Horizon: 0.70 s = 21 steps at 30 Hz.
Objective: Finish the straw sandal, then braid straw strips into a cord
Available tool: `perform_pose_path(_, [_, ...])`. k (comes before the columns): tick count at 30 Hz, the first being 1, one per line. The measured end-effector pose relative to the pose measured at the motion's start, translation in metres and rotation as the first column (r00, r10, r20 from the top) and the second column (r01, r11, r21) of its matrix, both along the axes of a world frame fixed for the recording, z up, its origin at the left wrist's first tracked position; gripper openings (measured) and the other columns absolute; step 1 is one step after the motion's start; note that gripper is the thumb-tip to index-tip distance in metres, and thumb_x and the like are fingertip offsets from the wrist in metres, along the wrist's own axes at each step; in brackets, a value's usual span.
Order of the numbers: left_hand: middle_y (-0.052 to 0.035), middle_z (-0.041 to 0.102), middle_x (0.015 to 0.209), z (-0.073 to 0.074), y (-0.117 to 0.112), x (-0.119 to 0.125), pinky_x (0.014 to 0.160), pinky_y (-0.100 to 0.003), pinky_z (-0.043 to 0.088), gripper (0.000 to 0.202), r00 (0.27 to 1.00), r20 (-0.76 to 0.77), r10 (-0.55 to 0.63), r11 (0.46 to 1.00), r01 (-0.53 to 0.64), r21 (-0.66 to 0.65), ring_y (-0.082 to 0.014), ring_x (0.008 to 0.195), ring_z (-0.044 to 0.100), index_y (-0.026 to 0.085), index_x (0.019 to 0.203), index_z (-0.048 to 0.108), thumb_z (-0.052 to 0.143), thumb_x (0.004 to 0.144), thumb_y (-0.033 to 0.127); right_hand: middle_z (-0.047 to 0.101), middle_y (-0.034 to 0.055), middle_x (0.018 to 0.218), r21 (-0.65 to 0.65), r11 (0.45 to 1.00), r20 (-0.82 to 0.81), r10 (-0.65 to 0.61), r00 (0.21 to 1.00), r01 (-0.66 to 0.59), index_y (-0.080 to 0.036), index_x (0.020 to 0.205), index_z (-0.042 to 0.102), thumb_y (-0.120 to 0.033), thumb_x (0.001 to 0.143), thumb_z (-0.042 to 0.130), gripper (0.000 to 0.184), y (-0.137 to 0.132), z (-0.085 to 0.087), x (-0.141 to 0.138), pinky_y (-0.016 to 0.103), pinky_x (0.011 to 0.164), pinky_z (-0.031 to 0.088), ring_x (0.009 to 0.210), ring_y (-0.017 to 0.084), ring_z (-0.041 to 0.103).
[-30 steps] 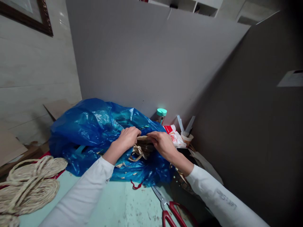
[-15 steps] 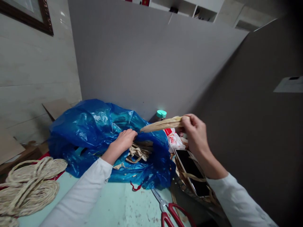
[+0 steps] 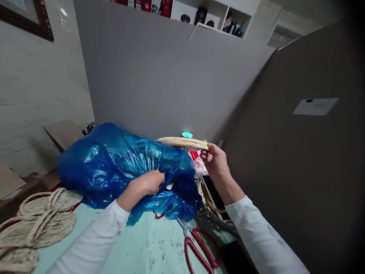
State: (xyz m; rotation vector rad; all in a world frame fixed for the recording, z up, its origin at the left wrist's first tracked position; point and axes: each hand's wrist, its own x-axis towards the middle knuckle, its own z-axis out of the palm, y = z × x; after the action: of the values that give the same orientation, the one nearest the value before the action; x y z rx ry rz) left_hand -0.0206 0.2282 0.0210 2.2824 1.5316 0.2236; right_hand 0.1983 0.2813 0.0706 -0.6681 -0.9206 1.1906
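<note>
My right hand (image 3: 216, 161) pinches one end of a flat bundle of pale dried plant strips (image 3: 184, 142), which points left above the blue plastic bag (image 3: 105, 156). The fingers of my left hand (image 3: 151, 182) are closed on the bag's crumpled plastic near its mouth. The bag's folds hide most of what is inside; a small pale bit shows beside my left fingers. Red-handled scissors (image 3: 199, 249) lie on the table just in front of the bag.
Coiled braided cord (image 3: 48, 224) lies on the pale green table (image 3: 134, 247) at left. On the right, a phone (image 3: 212, 192) rests on a basket of scraps. Behind are a turquoise lid (image 3: 187, 135), a red-and-white packet (image 3: 196, 160) and a grey partition (image 3: 159, 76).
The bag's mouth has been drawn together, covering the strips that showed inside. My right hand's bundle has swung more level, and my left hand has closed on the plastic. The view has shifted slightly.
</note>
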Motion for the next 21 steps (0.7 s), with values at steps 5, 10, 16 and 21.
perform_pose_path(5, [-0.0072, 0.066, 0.11, -0.05, -0.002, -0.015, 0.086, -0.042, 0.051, 0.019, 0.981, 0.08, 0.175, 0.984, -0.177, 0.016, -0.0211, 0.098, 0.063, 0.017, 0.104, 0.065, 0.061, 0.089, 0.028, 0.051, -0.0031, 0.058, -0.09, 0.992, -0.022, 0.086, 0.996, -0.088, -0.016, 0.07, 0.054, -0.023, 0.061, 0.066, 0.017, -0.013, -0.016, -0.012, 0.016, 0.041, 0.04, 0.049, 0.007, 0.048])
perform_pose_path(10, [-0.0135, 0.062, 0.125, -0.055, -0.022, -0.022, 0.102, -0.051, 0.041, 0.027, 0.899, 0.348, 0.266, 0.95, -0.306, 0.064, -0.0301, 0.12, 0.055, 0.017, 0.11, 0.066, 0.066, 0.084, 0.026, 0.049, -0.0049, 0.057, -0.103, 0.988, -0.058, 0.107, 0.993, -0.113, -0.018, 0.069, 0.051, -0.026, 0.061, 0.066, 0.018, -0.046, -0.027, -0.028, 0.017, 0.041, 0.04, 0.05, 0.008, 0.048])
perform_pose_path(16, [-0.015, 0.066, 0.124, -0.02, -0.07, 0.02, 0.101, -0.046, 0.042, 0.047, 0.58, 0.804, 0.134, 0.973, -0.232, 0.005, -0.0351, 0.12, 0.056, 0.018, 0.117, 0.066, 0.069, 0.075, 0.038, 0.052, -0.0041, 0.064, -0.061, 0.986, -0.031, 0.154, 0.988, -0.155, -0.018, 0.073, 0.054, -0.034, 0.065, 0.069, 0.023, -0.113, -0.038, -0.042, 0.02, 0.045, 0.041, 0.053, 0.009, 0.049])
perform_pose_path(21, [-0.0141, 0.071, 0.113, -0.003, -0.117, 0.032, 0.088, -0.041, 0.052, 0.048, 0.212, 0.968, 0.137, 0.988, -0.093, -0.12, -0.0264, 0.1, 0.067, 0.015, 0.119, 0.061, 0.059, 0.082, 0.046, 0.059, -0.0016, 0.072, -0.043, 0.983, 0.039, 0.181, 0.983, -0.18, -0.018, 0.077, 0.058, -0.037, 0.071, 0.07, 0.024, -0.172, -0.056, -0.05, 0.022, 0.051, 0.043, 0.059, 0.011, 0.055])
